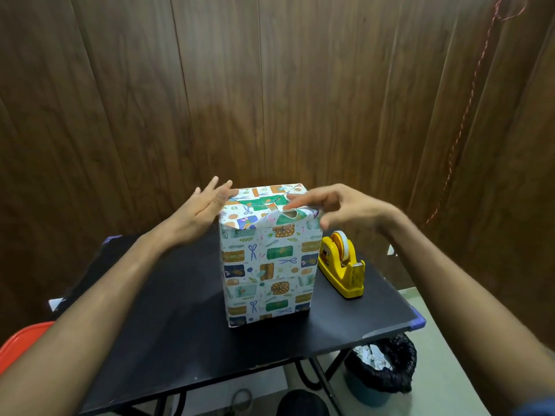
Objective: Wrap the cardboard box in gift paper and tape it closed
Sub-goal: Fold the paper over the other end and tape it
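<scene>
1. Head view: the wrapped box stands upright on the black bench, beside a yellow tape holder.
2. Left hand, grip wide, lies flat against the box's top left edge.
3. Right hand presses a loose paper flap on top, fingers loosely spread.

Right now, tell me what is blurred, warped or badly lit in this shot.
Head view: the right hand is smeared by motion blur over the box top, the left hand only slightly; the wide lens bows the wall panels outward; light pools on the middle of the wall and fades to dark corners; the box throws a soft shadow on the table; the dispenser is sharp.
</scene>
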